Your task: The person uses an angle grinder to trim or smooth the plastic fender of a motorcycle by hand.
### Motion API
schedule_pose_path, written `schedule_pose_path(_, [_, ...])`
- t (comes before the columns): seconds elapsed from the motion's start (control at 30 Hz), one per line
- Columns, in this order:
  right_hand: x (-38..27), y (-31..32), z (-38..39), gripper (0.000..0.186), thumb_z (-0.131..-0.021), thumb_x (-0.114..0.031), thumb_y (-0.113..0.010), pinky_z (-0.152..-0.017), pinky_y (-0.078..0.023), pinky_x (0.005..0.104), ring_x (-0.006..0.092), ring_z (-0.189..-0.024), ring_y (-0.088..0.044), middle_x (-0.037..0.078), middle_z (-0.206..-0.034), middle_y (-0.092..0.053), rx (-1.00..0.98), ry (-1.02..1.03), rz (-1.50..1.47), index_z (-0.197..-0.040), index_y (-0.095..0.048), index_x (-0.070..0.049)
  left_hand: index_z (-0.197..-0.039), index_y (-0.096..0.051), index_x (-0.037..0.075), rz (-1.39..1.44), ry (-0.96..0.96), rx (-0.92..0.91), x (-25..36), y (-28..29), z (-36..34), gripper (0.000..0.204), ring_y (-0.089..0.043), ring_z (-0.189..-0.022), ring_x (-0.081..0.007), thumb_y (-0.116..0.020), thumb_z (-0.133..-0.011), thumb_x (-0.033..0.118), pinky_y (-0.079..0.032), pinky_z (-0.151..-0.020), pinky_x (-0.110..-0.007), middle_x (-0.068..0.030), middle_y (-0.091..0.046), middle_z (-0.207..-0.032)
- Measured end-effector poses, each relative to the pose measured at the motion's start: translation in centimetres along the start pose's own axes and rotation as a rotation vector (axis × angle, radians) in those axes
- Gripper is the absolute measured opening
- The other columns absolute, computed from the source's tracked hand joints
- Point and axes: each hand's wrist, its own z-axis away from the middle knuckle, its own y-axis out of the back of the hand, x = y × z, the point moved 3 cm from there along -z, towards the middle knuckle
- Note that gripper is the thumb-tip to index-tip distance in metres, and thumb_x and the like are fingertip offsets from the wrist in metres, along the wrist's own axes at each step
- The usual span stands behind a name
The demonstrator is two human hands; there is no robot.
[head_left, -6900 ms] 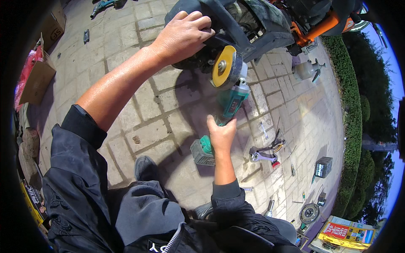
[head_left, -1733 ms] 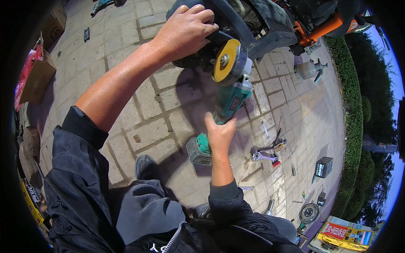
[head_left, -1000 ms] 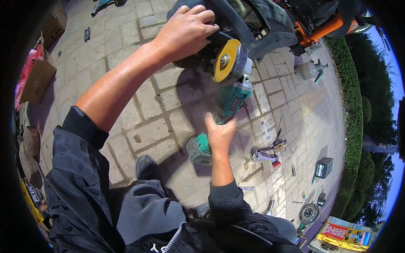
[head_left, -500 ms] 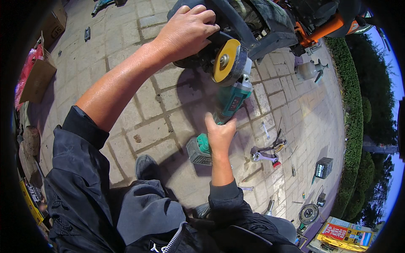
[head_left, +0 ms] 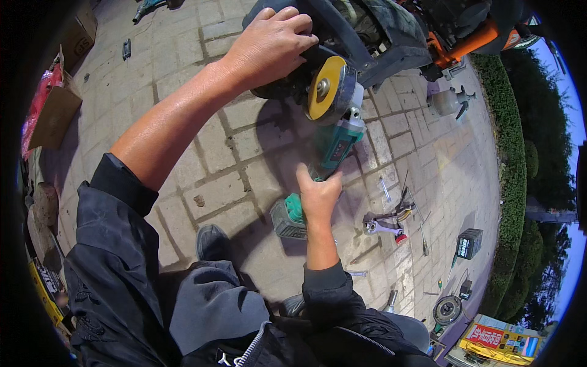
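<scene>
Two bare hands are kept near the yellow flap disc (head_left: 326, 89) of a green cordless angle grinder (head_left: 324, 160): the right hand (head_left: 318, 197) is closed on its body, the left hand (head_left: 267, 44) is clamped over the black vehicle part (head_left: 342, 30) just beside the disc, where a kickback could, it is judged, cut fingers.

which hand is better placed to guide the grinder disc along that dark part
Right. The right hand already grips the green angle grinder, its yellow disc at the dark part. The left hand is braced on top of that part.
</scene>
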Motion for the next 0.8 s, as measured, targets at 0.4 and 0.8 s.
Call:
schedule_pose_path(0.4, [1.1,0.6,-0.2,0.043,-0.075,-0.01,-0.078,-0.075,-0.051,0.0338,0.018,-0.075,-0.06,0.005,-0.085,-0.064,0.019,-0.028,-0.025,-0.109,-0.057,0.005,-0.114,-0.072,0.013,-0.006,0.006,0.001,0.1,-0.1,-0.2,0.041,-0.055,-0.112,-0.0217,-0.079,-0.075,0.02,-0.043,-0.095,-0.036,-0.0028,-0.062,-0.113])
schedule_pose_path(0.8, [0.9,0.4,-0.1,0.036,-0.076,-0.012,-0.078,-0.069,-0.049,0.0322,0.0146,-0.069,-0.056,0.004,-0.083,-0.064,0.035,0.035,-0.035,-0.103,-0.06,0.004,-0.114,-0.072,0.013,0.004,0.017,0.007,0.4,-0.1,-0.2,0.04,-0.055,-0.113,-0.0218,-0.078,-0.075,0.02,-0.043,-0.096,-0.036,-0.0033,-0.062,-0.114])
